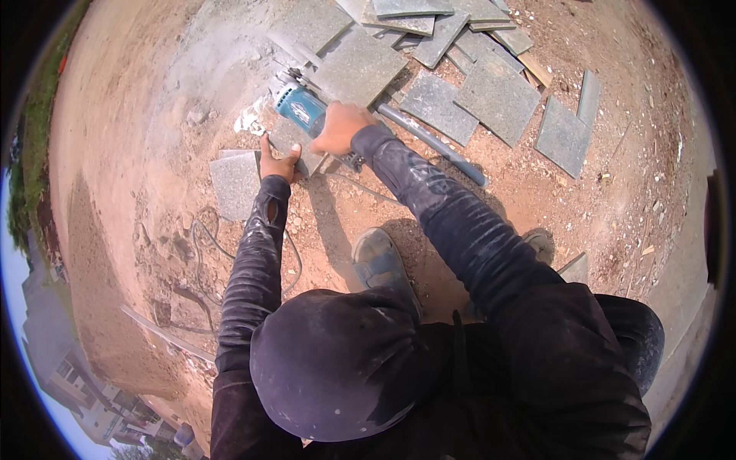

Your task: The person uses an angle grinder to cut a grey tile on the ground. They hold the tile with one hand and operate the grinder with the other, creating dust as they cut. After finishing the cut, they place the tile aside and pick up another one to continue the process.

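My right hand (pixel 341 126) is closed around a teal power cutting tool (pixel 299 107) with a metal head, held above pale grey stone pieces. My left hand (pixel 280 161), lower and to the left, grips a small speckled grey tile (pixel 288 136) just under the tool, thumb toward the right. Beside that hand lies another square tile (pixel 234 188). Pale dust hangs around the tool's head, whose cutting edge I cannot make out clearly. A thin cord (pixel 360 188) runs over the dirt below my hands.
Several loose grey tiles (pixel 494 100) lie piled at the top and right. A dark pipe (pixel 437 149) slants beside them. My boot (pixel 376 257) stands on the reddish rubble. Cord loops (pixel 211 238) and a pale strip (pixel 165 333) lie at left. Buildings show at the left rim.
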`<state>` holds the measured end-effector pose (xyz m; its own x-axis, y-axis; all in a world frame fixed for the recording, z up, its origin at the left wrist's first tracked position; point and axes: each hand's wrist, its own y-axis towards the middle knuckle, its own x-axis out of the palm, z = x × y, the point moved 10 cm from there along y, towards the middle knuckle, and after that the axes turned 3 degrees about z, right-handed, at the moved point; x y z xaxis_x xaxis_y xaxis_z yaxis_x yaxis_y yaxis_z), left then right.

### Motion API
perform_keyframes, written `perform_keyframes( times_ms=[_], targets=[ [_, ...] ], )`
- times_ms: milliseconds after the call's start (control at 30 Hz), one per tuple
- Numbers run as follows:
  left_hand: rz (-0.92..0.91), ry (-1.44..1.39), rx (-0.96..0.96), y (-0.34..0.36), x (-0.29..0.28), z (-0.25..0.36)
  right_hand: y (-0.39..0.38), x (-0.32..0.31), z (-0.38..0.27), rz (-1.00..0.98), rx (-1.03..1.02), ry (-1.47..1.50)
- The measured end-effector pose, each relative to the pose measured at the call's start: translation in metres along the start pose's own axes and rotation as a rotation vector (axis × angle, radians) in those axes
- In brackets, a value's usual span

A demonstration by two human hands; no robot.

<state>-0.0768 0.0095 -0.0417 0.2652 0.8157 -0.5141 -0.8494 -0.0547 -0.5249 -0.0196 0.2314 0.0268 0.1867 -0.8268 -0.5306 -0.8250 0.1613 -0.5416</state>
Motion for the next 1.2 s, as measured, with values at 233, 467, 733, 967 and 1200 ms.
perform_keyframes(
  times_ms=[233,467,733,967,1200],
  targets=[
    [-0.006,-0.019,0.02,0.007,0.0,-0.005,-0.003,-0.002,0.001,0.02,-0.008,0.021],
    [-0.03,0.006,-0.013,0.007,0.0,-0.007,-0.01,-0.004,0.002,0.012,-0.011,0.019],
    [-0.029,-0.048,-0.016,0.002,0.004,-0.002,-0.013,-0.003,0.009,0.035,0.005,0.025],
    [-0.02,-0.036,-0.037,0.003,0.002,-0.005,-0.014,0.002,0.012,-0.065,0.071,0.017],
    [-0.026,-0.044,-0.038,0.002,0.003,-0.003,-0.015,0.003,0.015,-0.07,0.072,0.04]
  ],
)
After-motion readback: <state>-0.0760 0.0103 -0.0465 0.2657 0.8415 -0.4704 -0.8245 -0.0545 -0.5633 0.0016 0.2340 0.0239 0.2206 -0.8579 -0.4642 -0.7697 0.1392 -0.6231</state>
